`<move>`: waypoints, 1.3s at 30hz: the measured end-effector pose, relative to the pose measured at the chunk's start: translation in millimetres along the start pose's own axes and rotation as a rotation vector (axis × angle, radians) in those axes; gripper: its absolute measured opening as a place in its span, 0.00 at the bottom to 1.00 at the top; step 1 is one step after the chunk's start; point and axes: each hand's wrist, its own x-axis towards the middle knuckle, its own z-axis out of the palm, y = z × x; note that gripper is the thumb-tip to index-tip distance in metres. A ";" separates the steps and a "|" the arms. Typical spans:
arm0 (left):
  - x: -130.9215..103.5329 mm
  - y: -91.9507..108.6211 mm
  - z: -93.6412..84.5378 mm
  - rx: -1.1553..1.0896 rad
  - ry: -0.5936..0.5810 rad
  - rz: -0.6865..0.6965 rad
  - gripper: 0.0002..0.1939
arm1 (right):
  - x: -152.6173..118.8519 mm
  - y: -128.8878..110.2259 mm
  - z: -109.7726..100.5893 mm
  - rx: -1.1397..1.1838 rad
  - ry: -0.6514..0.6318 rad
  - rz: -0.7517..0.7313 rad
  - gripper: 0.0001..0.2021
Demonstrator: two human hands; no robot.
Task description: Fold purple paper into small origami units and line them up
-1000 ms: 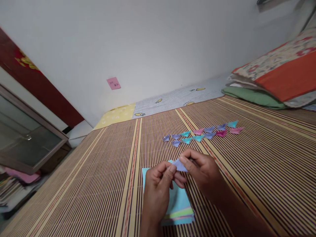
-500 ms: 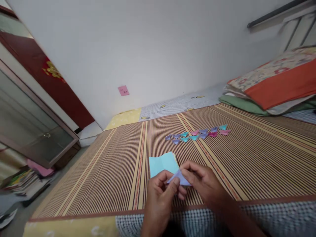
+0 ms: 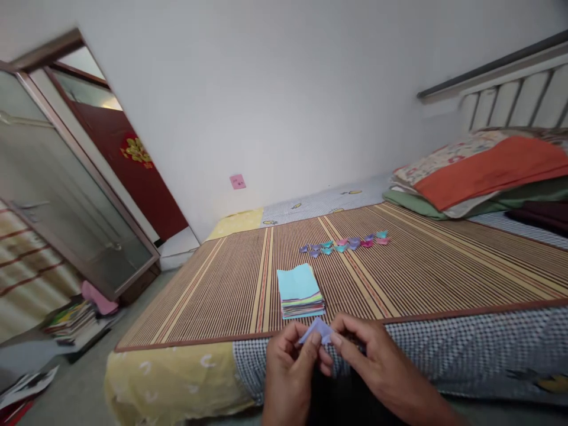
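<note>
A small piece of folded lavender paper (image 3: 318, 329) is held between my two hands at the front edge of the bed. My left hand (image 3: 293, 361) pinches its left part, with the thumb lying over the face. On the paper's right corner, my right hand (image 3: 366, 349) closes thumb and forefinger. Just beyond my hands lies a stack of coloured paper (image 3: 299, 284), light blue on top. Farther back, several small folded paper boats (image 3: 341, 248) in purple, turquoise and pink stand in two rows on the striped mat (image 3: 222, 290).
Folded bedding (image 3: 483, 171) with an orange band lies at the back right. A pink note (image 3: 237, 181) is stuck on the white wall. Left of the bed are a glass-panelled door (image 3: 84, 177) and a pile of books (image 3: 71, 319) near the floor.
The view has tilted up and shifted, so my hands now appear below the paper stack rather than overlapping it. My right fingers have moved to the lavender paper's lower right corner.
</note>
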 end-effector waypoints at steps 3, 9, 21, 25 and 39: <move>-14.4 8.9 -2.4 0.015 -0.033 0.028 0.24 | -8.8 -10.9 4.8 0.000 -0.032 -0.049 0.19; -34.4 19.5 -0.7 0.072 -0.078 0.092 0.24 | -21.2 -24.9 14.1 -0.039 0.004 -0.111 0.21; -39.7 4.4 -4.7 0.175 -0.079 0.106 0.25 | -27.9 -8.9 8.5 -0.031 -0.037 -0.084 0.23; -41.4 2.6 0.9 0.214 -0.052 0.130 0.26 | -29.6 -3.6 6.6 -0.023 -0.039 -0.100 0.22; -25.7 2.3 3.3 0.132 -0.242 0.013 0.22 | -32.0 3.8 -5.1 -0.037 0.082 -0.082 0.20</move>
